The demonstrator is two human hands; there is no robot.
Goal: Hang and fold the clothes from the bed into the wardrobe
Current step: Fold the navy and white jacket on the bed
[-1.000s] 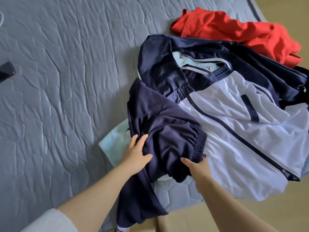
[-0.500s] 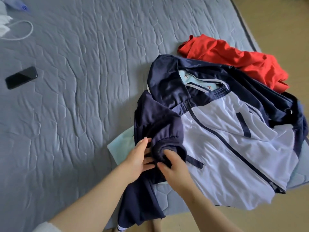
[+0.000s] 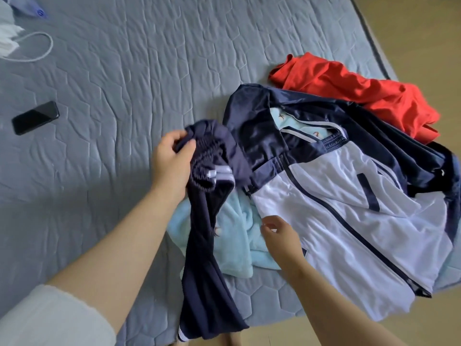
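My left hand (image 3: 172, 161) grips the elastic waistband of dark navy trousers (image 3: 207, 258), lifted off the pile; their legs trail down over the bed's near edge. My right hand (image 3: 279, 236) hovers with fingers apart and nothing in it, over the lower hem of a white and navy zip jacket (image 3: 336, 208) that lies spread on the grey quilted bed (image 3: 112, 108). A light blue fleece garment (image 3: 237, 240) lies under the trousers and jacket. A red garment (image 3: 361, 96) lies crumpled beyond the jacket.
A black phone (image 3: 36, 117) lies on the bed at the left. White cloth with a cord (image 3: 27, 48) sits in the far left corner. Beige floor (image 3: 424, 33) runs along the bed's right side and near edge.
My left hand has taken the trousers' waistband and lifted it up and left off the jacket. My right hand has let go and moved right. The view has tilted up.
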